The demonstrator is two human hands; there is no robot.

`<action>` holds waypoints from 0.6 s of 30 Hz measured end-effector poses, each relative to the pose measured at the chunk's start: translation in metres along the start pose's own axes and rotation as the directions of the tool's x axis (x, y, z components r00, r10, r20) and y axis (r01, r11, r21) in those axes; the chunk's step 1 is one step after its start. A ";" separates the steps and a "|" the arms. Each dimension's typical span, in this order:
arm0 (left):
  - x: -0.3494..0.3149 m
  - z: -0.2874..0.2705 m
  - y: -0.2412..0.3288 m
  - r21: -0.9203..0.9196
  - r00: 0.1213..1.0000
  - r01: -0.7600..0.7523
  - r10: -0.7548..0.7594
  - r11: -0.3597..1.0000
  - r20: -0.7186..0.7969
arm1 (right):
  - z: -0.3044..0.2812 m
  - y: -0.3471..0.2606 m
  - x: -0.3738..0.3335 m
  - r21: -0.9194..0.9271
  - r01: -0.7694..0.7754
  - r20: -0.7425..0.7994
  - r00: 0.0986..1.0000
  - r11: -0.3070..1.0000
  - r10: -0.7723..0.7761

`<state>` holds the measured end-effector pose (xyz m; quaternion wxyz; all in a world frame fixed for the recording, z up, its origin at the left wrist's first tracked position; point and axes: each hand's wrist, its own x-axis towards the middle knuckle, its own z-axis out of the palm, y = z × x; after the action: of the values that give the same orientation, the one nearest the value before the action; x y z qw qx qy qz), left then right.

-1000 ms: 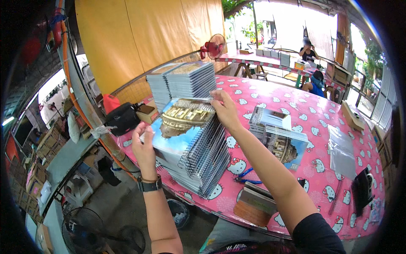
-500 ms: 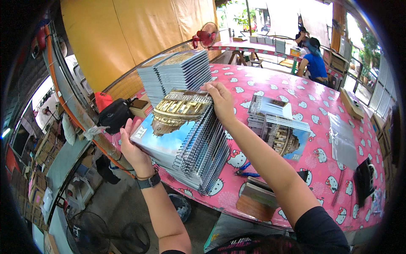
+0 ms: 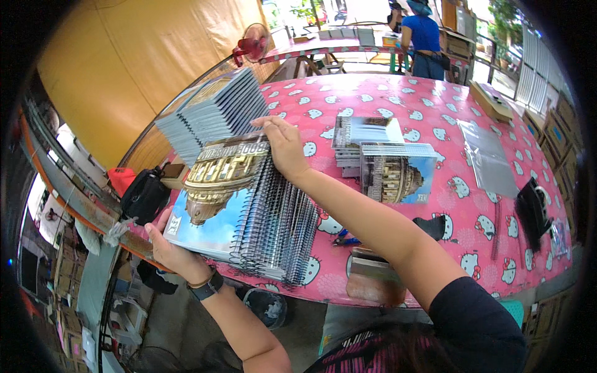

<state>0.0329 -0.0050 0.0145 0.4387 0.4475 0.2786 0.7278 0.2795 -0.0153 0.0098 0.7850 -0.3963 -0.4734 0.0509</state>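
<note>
In front of me stands a tall stack of spiral-bound notebooks (image 3: 214,214), their covers showing a domed building against blue sky. Its wire coils face right, and the layers lean slightly unevenly. My left hand (image 3: 177,252) braces the near left edge, palm against it, some fingers hidden. At the far right corner my right hand (image 3: 285,148) grips the top of the stack, fingers bent over the edge. Behind it rises another stack of notebooks (image 3: 217,105), in two columns. Smaller notebooks (image 3: 398,174) lie in piles to the right of my right forearm.
The pink patterned table (image 3: 373,239) carries blue-handled pliers (image 3: 346,239), a wood-and-metal block (image 3: 375,273), clear plastic sheets (image 3: 488,158) and a black object (image 3: 533,205). A black bag (image 3: 148,196) sits at the left edge. A red fan (image 3: 252,43) and a person in blue (image 3: 424,37) are beyond.
The view has swung, so the table and notebooks sit further left. Both hands stay on the stack, which looks straightened at its coil side. The person in blue now stands more upright.
</note>
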 end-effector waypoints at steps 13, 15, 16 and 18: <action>-0.096 -0.117 0.033 -0.202 0.883 -0.283 0.337 0.937 0.326 | -0.291 -0.029 -0.001 -0.961 0.253 0.274 0.837 0.109 0.474; -0.121 -0.113 0.022 -0.231 0.878 -0.153 0.240 0.961 0.415 | -0.313 -0.018 -0.007 -0.959 0.191 0.275 0.816 0.212 0.509; -0.133 -0.110 0.018 -0.232 0.868 -0.085 0.187 0.969 0.460 | -0.317 -0.018 -0.013 -0.952 0.153 0.277 0.801 0.265 0.531; -0.153 -0.095 0.011 -0.225 0.873 -0.053 0.155 0.973 0.463 | -0.320 -0.014 -0.020 -0.942 0.231 0.321 0.829 0.243 0.457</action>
<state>-0.0239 -0.1474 -0.0809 0.4975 0.5798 0.0607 0.6424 0.5147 -0.2178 -0.0710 0.1986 -0.7930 -0.5704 -0.0797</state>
